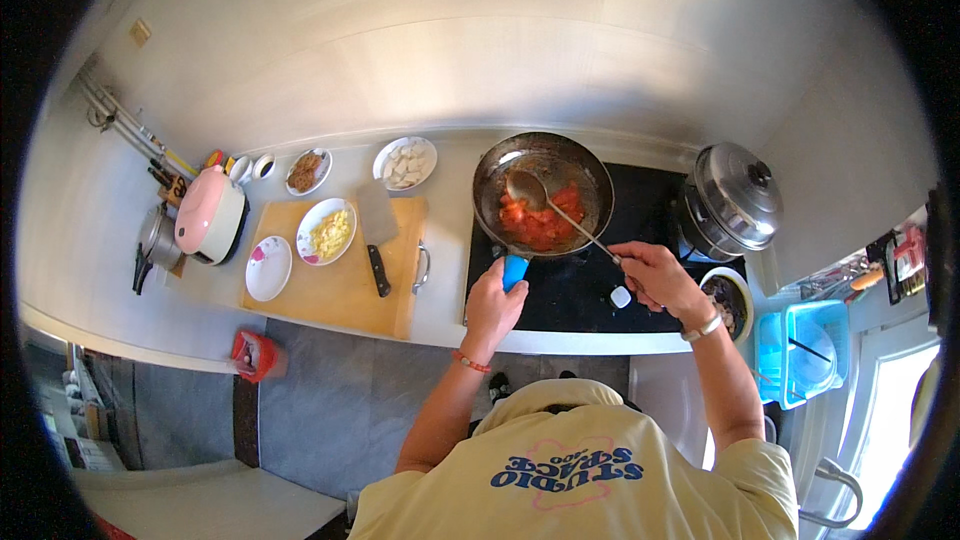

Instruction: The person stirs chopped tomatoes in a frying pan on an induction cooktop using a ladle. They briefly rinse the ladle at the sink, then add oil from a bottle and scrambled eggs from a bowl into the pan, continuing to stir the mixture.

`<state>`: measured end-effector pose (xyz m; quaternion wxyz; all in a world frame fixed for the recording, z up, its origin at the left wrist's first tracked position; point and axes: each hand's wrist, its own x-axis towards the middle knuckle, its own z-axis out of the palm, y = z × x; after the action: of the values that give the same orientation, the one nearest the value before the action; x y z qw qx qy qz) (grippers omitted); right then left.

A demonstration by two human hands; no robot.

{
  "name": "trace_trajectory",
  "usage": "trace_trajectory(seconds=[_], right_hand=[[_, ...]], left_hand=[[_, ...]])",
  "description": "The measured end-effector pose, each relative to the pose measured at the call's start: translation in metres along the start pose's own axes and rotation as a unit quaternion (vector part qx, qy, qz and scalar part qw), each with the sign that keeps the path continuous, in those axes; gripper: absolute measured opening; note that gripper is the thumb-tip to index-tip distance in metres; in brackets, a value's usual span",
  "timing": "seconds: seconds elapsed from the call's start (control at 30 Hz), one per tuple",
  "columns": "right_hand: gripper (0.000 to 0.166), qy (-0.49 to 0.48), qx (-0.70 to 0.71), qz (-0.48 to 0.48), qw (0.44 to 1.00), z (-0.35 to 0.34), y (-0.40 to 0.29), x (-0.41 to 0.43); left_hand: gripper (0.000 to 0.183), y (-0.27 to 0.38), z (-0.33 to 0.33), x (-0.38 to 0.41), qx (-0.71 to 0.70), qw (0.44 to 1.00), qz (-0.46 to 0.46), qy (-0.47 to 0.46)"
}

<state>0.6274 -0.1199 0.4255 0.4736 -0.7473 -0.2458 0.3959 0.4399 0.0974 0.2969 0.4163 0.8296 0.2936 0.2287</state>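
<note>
My left hand (495,304) grips the blue handle (515,272) of a dark metal wok (491,202) on the black cooktop (555,307). In my right hand (656,277) is the thin handle of a metal ladle (528,190), whose bowl lies inside the wok. Red, chunky food that looks like cooked tomato (536,225) covers the wok's near side, touching the ladle. Just below my right hand, a small white-topped object (620,297) stands on the cooktop.
Left of the wok, a wooden cutting board (337,307) carries a cleaver (377,232), a bowl of chopped yellow food (330,232) and a white plate (268,268). Behind it are a plate of white cubes (406,163) and a pink-lidded rice cooker (210,214). A lidded steel pot (735,199) stands right.
</note>
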Motion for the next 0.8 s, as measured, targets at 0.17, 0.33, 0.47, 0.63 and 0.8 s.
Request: trace_trajectory(seconds=[0.17, 0.33, 0.47, 0.63, 0.8], right_hand=[[0.03, 0.0, -0.123, 0.004, 0.992, -0.008, 0.004, -0.006], [0.029, 0.177, -0.235, -0.13, 0.947, -0.015, 0.031, 0.015], [0.028, 0.211, -0.229, -0.159, 0.937, -0.01, 0.05, 0.061], [0.03, 0.159, -0.31, -0.162, 0.923, 0.03, 0.02, 0.088], [0.032, -0.024, -0.43, -0.142, 0.891, -0.006, -0.043, 0.031]], left_hand=[[0.039, 0.008, -0.002, 0.001, 0.006, 1.0, 0.006, -0.002], [0.041, 0.002, 0.002, 0.0, 0.009, 1.0, 0.008, 0.013], [0.042, 0.005, 0.002, 0.0, 0.02, 1.0, -0.002, 0.003], [0.042, 0.017, -0.005, 0.002, 0.012, 1.0, 0.019, -0.012], [0.044, 0.007, -0.005, 0.002, 0.011, 0.998, -0.026, -0.048]])
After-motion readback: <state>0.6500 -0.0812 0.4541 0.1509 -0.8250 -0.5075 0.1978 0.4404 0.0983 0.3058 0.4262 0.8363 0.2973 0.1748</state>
